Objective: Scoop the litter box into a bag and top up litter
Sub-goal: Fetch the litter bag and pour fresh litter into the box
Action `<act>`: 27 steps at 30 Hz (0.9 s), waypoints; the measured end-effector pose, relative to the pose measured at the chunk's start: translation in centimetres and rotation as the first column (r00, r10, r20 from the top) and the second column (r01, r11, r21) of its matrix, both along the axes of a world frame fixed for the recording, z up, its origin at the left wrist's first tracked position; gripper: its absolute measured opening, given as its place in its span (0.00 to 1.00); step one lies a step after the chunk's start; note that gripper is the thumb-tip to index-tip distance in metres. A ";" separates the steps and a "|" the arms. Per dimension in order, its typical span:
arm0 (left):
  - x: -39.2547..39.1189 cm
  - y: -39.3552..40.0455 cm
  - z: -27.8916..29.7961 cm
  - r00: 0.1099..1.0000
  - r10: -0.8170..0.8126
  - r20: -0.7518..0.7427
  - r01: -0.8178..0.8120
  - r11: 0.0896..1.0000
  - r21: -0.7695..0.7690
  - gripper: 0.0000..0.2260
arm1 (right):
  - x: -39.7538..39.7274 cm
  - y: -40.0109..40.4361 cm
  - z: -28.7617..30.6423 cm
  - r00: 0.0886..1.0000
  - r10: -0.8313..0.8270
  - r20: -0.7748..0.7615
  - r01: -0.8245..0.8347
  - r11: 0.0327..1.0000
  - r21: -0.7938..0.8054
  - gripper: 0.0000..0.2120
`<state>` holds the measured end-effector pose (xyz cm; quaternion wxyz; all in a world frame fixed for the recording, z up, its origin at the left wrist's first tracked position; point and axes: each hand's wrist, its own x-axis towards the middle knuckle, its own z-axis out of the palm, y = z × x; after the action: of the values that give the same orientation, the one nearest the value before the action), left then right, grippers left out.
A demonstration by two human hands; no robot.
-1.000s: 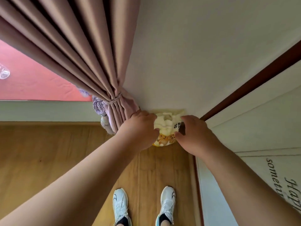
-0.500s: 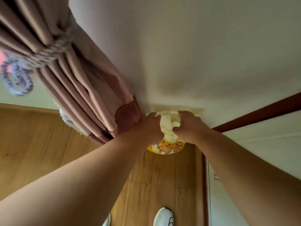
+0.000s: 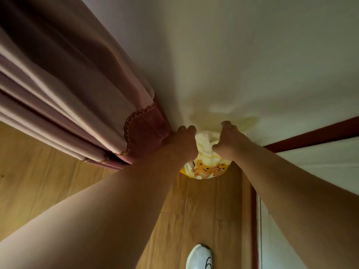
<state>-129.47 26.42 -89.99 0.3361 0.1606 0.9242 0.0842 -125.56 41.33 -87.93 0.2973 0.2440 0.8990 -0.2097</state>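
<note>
Both fists clenched on crumpled top of litter bag (image 3: 206, 164), left hand (image 3: 181, 145) and right hand (image 3: 226, 141) either side. Bag on floor (image 3: 202, 206) against wall (image 3: 233, 55), beside curtain (image 3: 77, 105). Could tear or spill if yanked unevenly; may snag curtain.

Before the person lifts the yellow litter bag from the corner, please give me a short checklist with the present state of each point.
1. Left hand grips the top of the litter bag: ok.
2. Right hand grips the top too: ok.
3. Bag top is closed: cannot tell.
4. Curtain is away from the left hand: not ok, they touch.
5. Shoe is clear of the bag: ok.
</note>
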 end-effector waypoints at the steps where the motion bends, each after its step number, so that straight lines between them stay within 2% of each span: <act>1: 0.2 -0.1 0.1 1.000 -0.020 -0.011 0.020 1.000 -0.012 0.23 | 0.1 0.0 0.1 0.998 0.053 0.040 -0.054 0.998 0.029 0.27; 4: 0.7 -0.5 0.6 0.991 -0.119 -0.058 0.114 0.990 -0.089 0.18 | 0.2 -0.4 0.5 0.959 0.168 0.229 -0.192 0.978 0.084 0.14; 7: 1.3 -0.7 1.1 0.990 -0.115 -0.079 0.110 0.992 -0.064 0.18 | 1.0 -0.7 0.4 0.933 0.179 0.311 -0.205 0.977 0.054 0.14; 10: 2.5 -1.2 1.4 0.986 -0.059 -0.157 0.062 0.998 0.009 0.25 | 2.4 -1.3 0.8 0.960 0.139 0.245 -0.143 0.990 -0.001 0.10; 12: 3.2 -1.6 1.6 0.991 -0.018 -0.132 0.029 0.996 0.080 0.33 | 3.2 -1.7 1.5 0.961 0.109 0.254 -0.113 0.994 0.002 0.09; 13: 3.5 -1.9 1.7 0.996 -0.018 -0.090 0.026 0.996 0.089 0.32 | 3.6 -2.0 1.8 0.956 0.105 0.274 -0.112 0.994 0.011 0.11; 16: 4.1 -2.7 2.3 0.998 -0.058 -0.028 0.061 0.993 0.103 0.12 | 5.7 -1.9 2.2 0.950 0.091 0.300 -0.100 0.995 0.013 0.13; 17: 4.4 -3.0 2.6 0.997 -0.075 -0.010 0.076 0.991 0.110 0.10 | 6.3 -1.7 2.3 0.955 0.075 0.286 -0.077 0.997 -0.004 0.12; 19: 5.5 -3.5 3.2 0.993 -0.109 0.050 0.101 0.985 0.140 0.15 | 7.4 -1.3 3.1 0.965 0.045 0.260 -0.039 0.999 -0.031 0.10; 21: 6.7 -4.0 4.2 0.988 -0.138 0.062 0.129 0.983 0.131 0.19 | 8.0 -1.4 4.8 0.973 0.010 0.229 0.001 0.999 -0.048 0.13; 24: 8.0 -4.5 7.5 0.997 -0.076 -0.002 0.075 0.985 0.154 0.12 | 8.9 -1.8 9.0 0.988 -0.033 0.148 0.044 0.996 -0.073 0.15; 27: 8.8 -4.6 13.1 0.998 -0.027 -0.054 0.037 0.979 0.199 0.12 | 10.0 -1.9 14.9 0.994 -0.026 0.109 0.035 0.997 -0.074 0.14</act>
<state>-120.63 21.83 -76.91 0.2957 0.2106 0.9167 0.1668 -115.61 39.47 -73.07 0.3511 0.2572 0.8692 -0.2346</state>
